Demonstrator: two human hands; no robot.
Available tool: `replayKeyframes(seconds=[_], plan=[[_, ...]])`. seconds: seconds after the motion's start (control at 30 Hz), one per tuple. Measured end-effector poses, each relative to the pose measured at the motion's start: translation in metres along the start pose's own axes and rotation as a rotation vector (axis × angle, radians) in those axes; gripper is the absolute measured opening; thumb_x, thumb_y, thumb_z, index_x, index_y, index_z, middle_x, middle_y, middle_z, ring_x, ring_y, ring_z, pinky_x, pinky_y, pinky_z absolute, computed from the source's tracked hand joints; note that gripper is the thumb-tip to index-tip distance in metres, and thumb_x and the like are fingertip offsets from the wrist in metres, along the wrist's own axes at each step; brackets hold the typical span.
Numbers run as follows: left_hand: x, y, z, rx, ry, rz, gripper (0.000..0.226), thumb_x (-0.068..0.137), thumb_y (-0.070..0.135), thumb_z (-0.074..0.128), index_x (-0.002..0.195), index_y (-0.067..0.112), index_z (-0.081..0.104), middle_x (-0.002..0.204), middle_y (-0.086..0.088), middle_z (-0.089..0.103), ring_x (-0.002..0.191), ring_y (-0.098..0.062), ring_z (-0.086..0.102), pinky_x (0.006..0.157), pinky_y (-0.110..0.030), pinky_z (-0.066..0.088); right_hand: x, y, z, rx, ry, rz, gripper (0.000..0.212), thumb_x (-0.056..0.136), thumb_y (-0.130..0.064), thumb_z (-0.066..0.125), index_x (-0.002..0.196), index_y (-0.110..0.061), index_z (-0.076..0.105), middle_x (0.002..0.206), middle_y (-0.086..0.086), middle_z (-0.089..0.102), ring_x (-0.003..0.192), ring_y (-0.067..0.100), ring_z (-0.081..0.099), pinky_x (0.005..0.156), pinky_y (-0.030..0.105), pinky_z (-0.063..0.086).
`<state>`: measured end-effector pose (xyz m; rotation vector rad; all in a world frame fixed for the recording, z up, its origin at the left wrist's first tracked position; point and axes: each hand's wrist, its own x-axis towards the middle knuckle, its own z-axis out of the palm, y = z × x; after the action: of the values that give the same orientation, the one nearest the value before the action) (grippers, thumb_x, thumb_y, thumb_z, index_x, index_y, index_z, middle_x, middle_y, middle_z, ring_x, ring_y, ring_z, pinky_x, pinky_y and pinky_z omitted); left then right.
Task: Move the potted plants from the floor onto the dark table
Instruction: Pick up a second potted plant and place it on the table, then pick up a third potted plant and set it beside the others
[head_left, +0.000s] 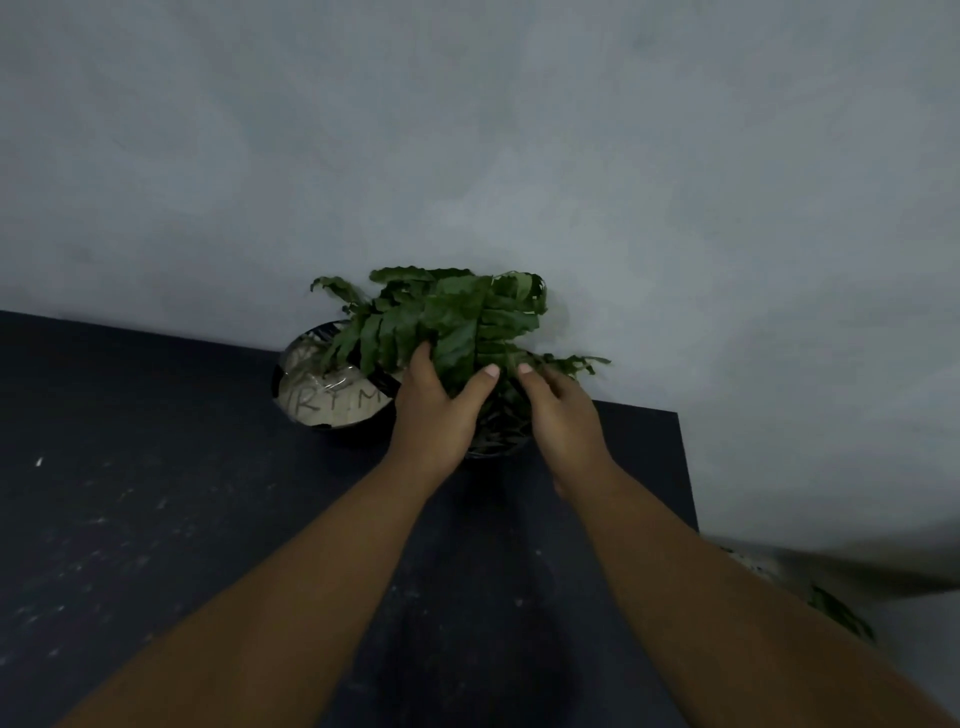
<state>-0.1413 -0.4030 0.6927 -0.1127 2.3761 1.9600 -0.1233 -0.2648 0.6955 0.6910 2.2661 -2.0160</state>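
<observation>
A dark, matte, speckled worktop (156, 493) fills the lower left and centre of the frame, its far edge against a pale grey wall (467, 130) and its right edge running down the right of centre. At that far right corner stand two potted plants, just beside each other. The one on the left is a round black pot (291, 410) whose top is covered with crinkled clear film over a pale sheet with dark handwritten letters; a few fronds arch over it. The one on the right is a dark green fern with broad, wavy, lobed leaves (457, 317) in a black pot (498, 441), mostly hidden behind the hands and foliage; the pot's lower rim shows between the wrists, resting on the worktop.

Both bare forearms reach in from the bottom of the frame. The left hand (431, 415) has its fingers (483, 382) spread and wrapped loosely around the fern's leaves, thumb on the left side of the clump. The right hand (561, 415) sits just to the right, fingers curled together with the tips touching the fronds near the plant's base.

At the lower right edge of the frame, beyond the worktop's edge, the green leaves of another plant (841, 613) show low down, blurred.
</observation>
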Motion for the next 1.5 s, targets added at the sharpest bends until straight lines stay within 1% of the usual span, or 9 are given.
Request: replayKeyframes(seconds=[0.17,0.33,0.43,0.53,0.63,0.77,0.9,1.13,1.5], plan=[[-0.033,0.015,0.015,0.086,0.084,0.0,0.08,0.077,0.064,0.063,0.146,0.033,0.041,0.14,0.014,0.049,0.131,-0.013,0.049,0.113,-0.048,0.04,-0.019,0.003,-0.033,-0.097,0.007,-0.023,0.057,0.107,-0.041,0.06,0.154,-0.009,0.058,0.151,0.004,0.063,0.135,0.019,0.06,0.108,0.03,0.047],[-0.068,0.038,0.042,0.069,0.05,-0.015,0.08,0.081,0.06,0.064,0.15,0.029,0.036,0.14,0.011,0.047,0.133,-0.015,0.046,0.114,-0.042,0.038,-0.047,-0.001,-0.072,-0.127,0.001,-0.07,0.042,0.108,-0.037,0.059,0.14,-0.01,0.069,0.133,0.003,0.072,0.115,0.014,0.066,0.081,0.021,0.047],[-0.097,0.054,0.068,0.05,0.028,-0.029,0.095,0.077,0.069,0.062,0.156,0.03,0.027,0.157,0.007,0.04,0.142,-0.017,0.041,0.118,-0.044,0.034,-0.068,-0.002,-0.106,-0.121,-0.004,-0.108,0.032,0.108,-0.033,0.059,0.127,-0.012,0.074,0.115,-0.001,0.073,0.094,0.002,0.063,0.074,0.015,0.044],[-0.125,0.069,0.093,0.037,0.011,-0.03,0.087,0.093,0.053,0.061,0.161,0.023,0.015,0.153,0.009,0.032,0.139,-0.009,0.032,0.11,-0.03,0.028,-0.082,-0.001,-0.141,-0.109,0.012,-0.124,0.019,0.108,-0.031,0.059,0.114,-0.018,0.072,0.101,-0.009,0.069,0.086,-0.004,0.059,0.07,0.014,0.042],[-0.154,0.081,0.123,0.054,0.005,-0.006,0.085,0.096,0.05,0.059,0.162,0.021,0.013,0.161,0.002,0.029,0.138,-0.007,0.031,0.111,-0.031,0.028,-0.099,0.001,-0.18,-0.112,0.023,-0.149,0.012,0.109,-0.031,0.059,0.109,-0.023,0.068,0.095,-0.017,0.064,0.084,-0.004,0.058,0.073,0.013,0.044],[-0.189,0.093,0.159,0.06,-0.016,-0.008,0.092,0.092,0.059,0.058,0.162,0.027,0.009,0.168,0.0,0.021,0.152,-0.02,0.023,0.123,-0.047,0.024,-0.123,0.008,-0.228,-0.083,0.025,-0.163,0.018,0.109,-0.033,0.059,0.11,-0.02,0.071,0.101,-0.011,0.07,0.09,0.003,0.063,0.078,0.021,0.049],[-0.22,0.103,0.19,0.069,-0.049,0.027,0.089,0.094,0.056,0.058,0.162,0.023,0.011,0.166,0.001,0.024,0.147,-0.017,0.03,0.118,-0.04,0.028,-0.147,0.014,-0.27,-0.069,0.069,-0.169,0.012,0.11,-0.031,0.056,0.108,-0.024,0.065,0.094,-0.018,0.062,0.084,-0.003,0.057,0.07,0.014,0.041],[-0.269,0.122,0.235,0.075,-0.176,0.067,0.088,0.095,0.052,0.058,0.162,0.025,0.008,0.167,-0.001,0.023,0.151,-0.022,0.028,0.116,-0.039,0.028,-0.194,0.027,-0.333,-0.002,0.205,-0.177,0.03,0.111,-0.033,0.055,0.132,-0.016,0.068,0.113,-0.008,0.064,0.103,0.008,0.061,0.096,0.03,0.042],[-0.35,0.115,0.277,0.114,-0.343,0.087,0.089,0.094,0.056,0.058,0.162,0.028,0.008,0.168,-0.003,0.022,0.152,-0.022,0.028,0.121,-0.048,0.028,-0.283,0.063,-0.394,-0.013,0.38,-0.142,0.037,0.111,-0.035,0.054,0.136,-0.012,0.07,0.122,-0.003,0.068,0.114,0.015,0.062,0.097,0.031,0.045]])
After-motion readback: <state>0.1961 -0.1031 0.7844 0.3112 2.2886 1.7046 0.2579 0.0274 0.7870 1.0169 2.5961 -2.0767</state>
